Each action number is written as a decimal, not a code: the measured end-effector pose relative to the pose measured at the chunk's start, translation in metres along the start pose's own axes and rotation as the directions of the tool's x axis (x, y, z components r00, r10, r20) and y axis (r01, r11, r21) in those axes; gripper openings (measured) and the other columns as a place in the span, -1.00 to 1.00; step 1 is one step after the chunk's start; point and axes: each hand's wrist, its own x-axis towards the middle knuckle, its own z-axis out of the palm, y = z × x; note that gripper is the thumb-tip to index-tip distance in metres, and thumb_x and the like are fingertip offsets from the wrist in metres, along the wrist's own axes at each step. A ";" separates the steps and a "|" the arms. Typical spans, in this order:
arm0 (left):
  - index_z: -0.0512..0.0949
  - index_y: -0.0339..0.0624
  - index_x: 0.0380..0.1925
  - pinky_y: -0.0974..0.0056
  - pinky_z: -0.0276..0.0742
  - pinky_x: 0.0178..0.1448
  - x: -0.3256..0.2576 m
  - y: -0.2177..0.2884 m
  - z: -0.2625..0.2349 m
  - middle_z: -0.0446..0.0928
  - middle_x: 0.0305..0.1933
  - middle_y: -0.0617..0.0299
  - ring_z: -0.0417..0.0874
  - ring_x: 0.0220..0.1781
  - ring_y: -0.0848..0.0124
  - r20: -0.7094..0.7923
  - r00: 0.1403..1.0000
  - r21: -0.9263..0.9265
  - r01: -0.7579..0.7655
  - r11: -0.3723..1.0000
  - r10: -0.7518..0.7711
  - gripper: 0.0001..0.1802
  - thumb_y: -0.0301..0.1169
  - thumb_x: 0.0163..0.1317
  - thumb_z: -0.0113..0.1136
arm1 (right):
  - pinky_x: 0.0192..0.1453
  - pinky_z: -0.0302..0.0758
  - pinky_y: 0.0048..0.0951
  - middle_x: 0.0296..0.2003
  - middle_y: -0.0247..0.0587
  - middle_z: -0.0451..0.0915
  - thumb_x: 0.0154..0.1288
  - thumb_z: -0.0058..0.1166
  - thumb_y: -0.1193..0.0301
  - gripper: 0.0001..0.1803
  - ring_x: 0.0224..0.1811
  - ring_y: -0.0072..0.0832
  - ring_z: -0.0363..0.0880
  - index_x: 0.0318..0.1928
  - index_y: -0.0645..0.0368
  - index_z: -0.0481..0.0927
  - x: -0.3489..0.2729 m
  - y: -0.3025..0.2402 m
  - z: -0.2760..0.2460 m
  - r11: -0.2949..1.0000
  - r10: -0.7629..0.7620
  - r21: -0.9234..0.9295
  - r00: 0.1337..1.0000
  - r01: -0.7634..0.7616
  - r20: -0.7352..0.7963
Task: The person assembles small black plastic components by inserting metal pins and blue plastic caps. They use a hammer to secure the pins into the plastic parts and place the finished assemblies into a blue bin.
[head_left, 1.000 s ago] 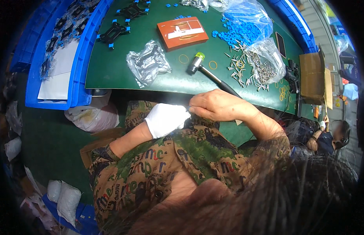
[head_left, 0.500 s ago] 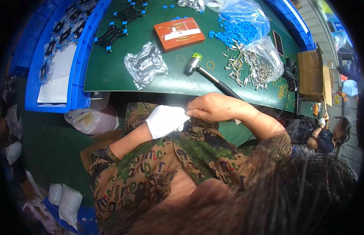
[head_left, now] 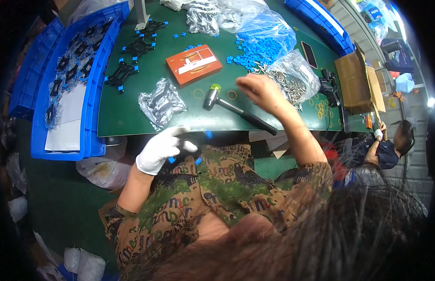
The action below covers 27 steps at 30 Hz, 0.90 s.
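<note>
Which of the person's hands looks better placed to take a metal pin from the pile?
Probably the right hand: it is close to the metal pins, while the gloved left hand holds a black part with blue corners.

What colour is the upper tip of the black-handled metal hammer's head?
Yellow-green: the tip of that hammer shows best in the head view.

Red-brown box [head_left: 194, 65] on green worktop [head_left: 203, 122]. Relative to that box: smartphone [head_left: 309, 55] well to the right, open cardboard carton [head_left: 354, 84] farther right, co-worker [head_left: 388, 154] at far lower right, paper-lined blue crate [head_left: 89, 114] to the left, second blue crate [head_left: 316, 22] upper right, whitish sack [head_left: 104, 169] lower left.
</note>
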 end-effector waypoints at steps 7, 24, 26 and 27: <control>0.39 -0.55 0.35 0.25 0.57 0.19 0.008 -0.027 -0.019 0.70 -0.07 0.00 0.71 -0.04 0.33 -0.105 0.994 0.149 0.010 0.989 0.006 -0.49 -0.45 0.50 0.08 | 0.07 0.54 -0.14 -0.16 -0.15 0.65 0.34 0.25 0.44 -0.77 -0.04 -0.12 0.61 -0.02 0.16 0.70 -0.009 0.064 0.004 0.971 0.003 -0.241 1.000 -0.006 -0.012; 0.64 -0.26 0.13 0.31 0.59 -0.20 0.031 -0.043 0.030 0.67 -0.36 0.16 0.68 -0.36 0.44 -0.316 0.931 0.606 0.048 0.794 0.185 -0.71 -0.41 0.49 0.18 | 0.05 0.53 -0.39 -0.23 -0.32 0.63 0.34 0.25 0.49 -0.91 -0.14 -0.47 0.60 -0.17 0.19 0.66 -0.007 -0.070 0.014 0.809 0.129 0.566 0.987 -0.161 0.096; 0.65 -0.31 0.05 0.36 0.55 -0.21 0.035 -0.046 0.030 0.63 -0.40 0.23 0.63 -0.38 0.51 -0.319 0.913 0.728 0.066 0.682 0.252 -0.76 -0.43 0.50 0.17 | -0.03 0.54 -0.43 -0.25 -0.33 0.63 0.38 0.25 0.44 -0.89 -0.16 -0.46 0.59 -0.13 0.17 0.68 -0.008 -0.089 0.026 0.784 -0.007 0.618 0.996 -0.051 0.091; 0.65 -0.34 0.01 0.39 0.53 -0.22 0.036 -0.047 0.030 0.62 -0.42 0.27 0.61 -0.39 0.54 -0.316 0.904 0.782 0.077 0.619 0.288 -0.78 -0.43 0.51 0.16 | -0.03 0.53 -0.48 -0.25 -0.37 0.65 0.38 0.26 0.45 -0.88 -0.16 -0.54 0.59 -0.11 0.17 0.68 -0.009 -0.094 0.031 0.750 0.025 0.652 0.990 -0.111 0.139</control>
